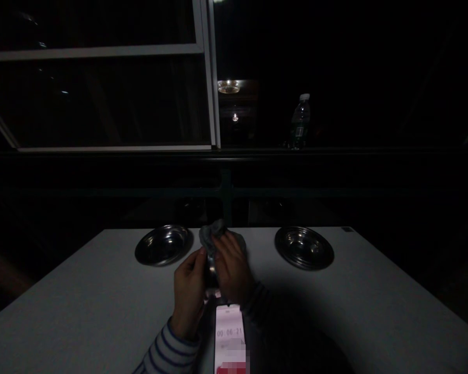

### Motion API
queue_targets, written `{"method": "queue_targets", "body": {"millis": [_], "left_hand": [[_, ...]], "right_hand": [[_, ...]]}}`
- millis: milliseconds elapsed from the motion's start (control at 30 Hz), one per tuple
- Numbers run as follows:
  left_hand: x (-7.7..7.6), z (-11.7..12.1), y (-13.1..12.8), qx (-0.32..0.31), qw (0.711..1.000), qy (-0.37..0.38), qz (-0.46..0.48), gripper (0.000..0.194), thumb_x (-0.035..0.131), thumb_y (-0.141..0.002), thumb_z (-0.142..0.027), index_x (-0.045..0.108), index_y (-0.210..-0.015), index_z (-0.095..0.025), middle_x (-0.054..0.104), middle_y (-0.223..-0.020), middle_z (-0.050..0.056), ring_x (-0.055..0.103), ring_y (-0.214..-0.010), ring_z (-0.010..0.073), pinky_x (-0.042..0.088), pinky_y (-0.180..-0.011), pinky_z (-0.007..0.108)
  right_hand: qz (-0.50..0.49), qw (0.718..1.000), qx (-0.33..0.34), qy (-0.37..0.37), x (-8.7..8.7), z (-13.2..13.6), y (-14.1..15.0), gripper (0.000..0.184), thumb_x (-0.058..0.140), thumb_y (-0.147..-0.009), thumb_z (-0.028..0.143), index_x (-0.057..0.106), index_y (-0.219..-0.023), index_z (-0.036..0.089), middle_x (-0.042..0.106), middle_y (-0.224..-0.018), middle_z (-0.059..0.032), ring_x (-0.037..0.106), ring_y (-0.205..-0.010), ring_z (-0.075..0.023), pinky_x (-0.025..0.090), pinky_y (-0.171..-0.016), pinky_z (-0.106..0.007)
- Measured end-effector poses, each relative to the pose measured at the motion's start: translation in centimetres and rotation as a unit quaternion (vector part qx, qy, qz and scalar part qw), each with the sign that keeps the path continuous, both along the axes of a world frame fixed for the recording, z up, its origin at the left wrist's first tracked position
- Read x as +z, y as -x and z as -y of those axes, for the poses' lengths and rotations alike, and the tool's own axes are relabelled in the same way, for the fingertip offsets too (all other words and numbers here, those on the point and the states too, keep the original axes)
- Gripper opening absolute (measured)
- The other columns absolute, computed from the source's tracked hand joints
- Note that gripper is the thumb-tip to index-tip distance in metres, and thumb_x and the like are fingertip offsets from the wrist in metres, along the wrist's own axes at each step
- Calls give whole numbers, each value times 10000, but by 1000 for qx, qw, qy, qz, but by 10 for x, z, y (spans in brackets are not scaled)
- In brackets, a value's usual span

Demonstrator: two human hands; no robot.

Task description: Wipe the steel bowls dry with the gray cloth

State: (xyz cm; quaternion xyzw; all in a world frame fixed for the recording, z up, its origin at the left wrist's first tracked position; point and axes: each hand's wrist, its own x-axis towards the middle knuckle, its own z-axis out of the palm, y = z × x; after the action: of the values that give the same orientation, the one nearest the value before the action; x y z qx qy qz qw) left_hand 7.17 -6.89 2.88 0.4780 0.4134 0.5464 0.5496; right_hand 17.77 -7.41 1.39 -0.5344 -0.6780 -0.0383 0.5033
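Over the middle of the white table, my left hand (189,291) is closed, thumb on top, on the edge of a shiny metal dish (211,269). Most of that dish is hidden between my hands, so its full shape does not show. My right hand (234,267) presses a crumpled grey cloth (210,236) against the dish, fingers bent over the fabric. A lit phone (229,324) showing a running timer lies just below my hands.
A round metal plate (166,245) sits at the table's back left. More metal plates (304,248), seemingly stacked, are at the back right. The white table (101,306) ends before a dark ledge, where a plastic bottle (300,122) stands beside a window frame (212,78).
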Motion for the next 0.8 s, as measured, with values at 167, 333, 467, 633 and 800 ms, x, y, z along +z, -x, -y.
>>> {"method": "queue_targets", "body": {"millis": [167,333,467,633,800], "left_hand": [[3,1,-2,-10,988,56,145,166,636,-634,-279,633,-719,-136,642,-671,5,570,-614,115,458,-613,222],[7,3,-2,12,973,99,206,185,684,-565,-266,616,-664,-125,626,-613,4,557,-548,97,450,-534,202],[9,7,-1,-5,977,81,199,182,698,-552,-249,624,-654,-117,628,-622,2,550,-562,88,435,-536,181],[17,8,13,21,983,90,161,235,669,-614,-310,655,-757,-123,643,-643,10,588,-641,136,451,-578,222],[27,5,24,52,981,69,176,255,691,-582,-321,660,-745,-127,657,-664,23,611,-679,171,473,-629,268]], "right_hand": [[141,988,-27,-64,-31,26,25,371,364,-820,204,508,-1151,118,509,-1207,-113,281,-1246,-237,234,-1037,-454],[224,968,14,-111,-31,26,16,302,395,-800,209,571,-1044,178,573,-1116,-76,317,-1228,-219,206,-1044,-435],[164,985,32,-41,15,8,0,351,396,-801,215,536,-1117,151,528,-1181,-86,361,-1188,-226,241,-1023,-424],[-58,990,95,82,26,-23,-30,343,299,-874,249,548,-1088,149,586,-1083,-81,506,-1039,-170,386,-915,-336],[-229,961,83,134,-2,-32,-40,373,249,-896,306,545,-1065,156,618,-1022,-68,565,-951,-166,425,-862,-336]]}}
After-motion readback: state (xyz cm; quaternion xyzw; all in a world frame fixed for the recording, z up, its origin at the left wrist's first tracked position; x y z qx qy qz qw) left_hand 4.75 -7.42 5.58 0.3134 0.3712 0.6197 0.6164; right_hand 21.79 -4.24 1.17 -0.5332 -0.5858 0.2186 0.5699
